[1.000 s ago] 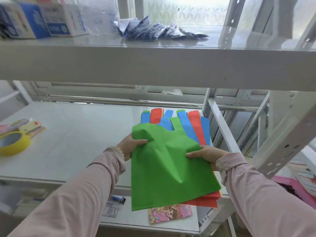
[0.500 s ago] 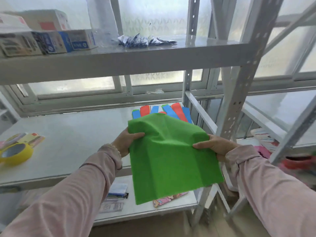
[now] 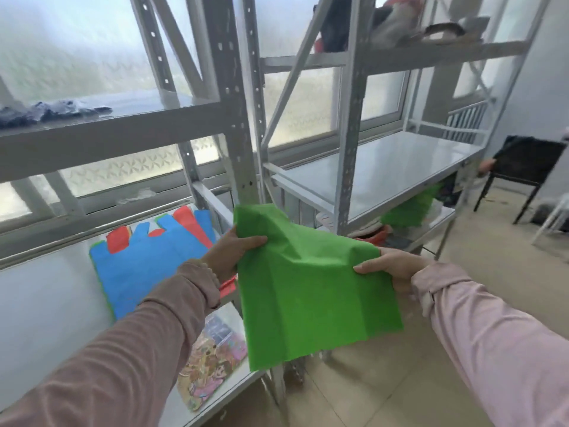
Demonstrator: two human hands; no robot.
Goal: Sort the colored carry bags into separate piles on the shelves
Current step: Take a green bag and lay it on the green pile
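Head view: left hand (image 3: 229, 257) and right hand (image 3: 391, 265) are pinching the green carry bag (image 3: 308, 291); advisable keeping it taut, laying flat on the empty right shelf (image 3: 400, 167).

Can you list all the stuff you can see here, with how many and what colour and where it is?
green bag: one, green, held up in the air in front of the shelf post
bag pile: blue bag on top, red and green edges showing below, on the left shelf; count unclear
green heap: green, low on the right rack; count unclear
picture sheet: one, many colours, on the lower left shelf
dark bundle: dark blue, on the upper left shelf
right shelf: one, white, middle of the right rack
chair: one, black, far right on the floor
left hand: gripping the green bag's left edge
right hand: gripping its right edge
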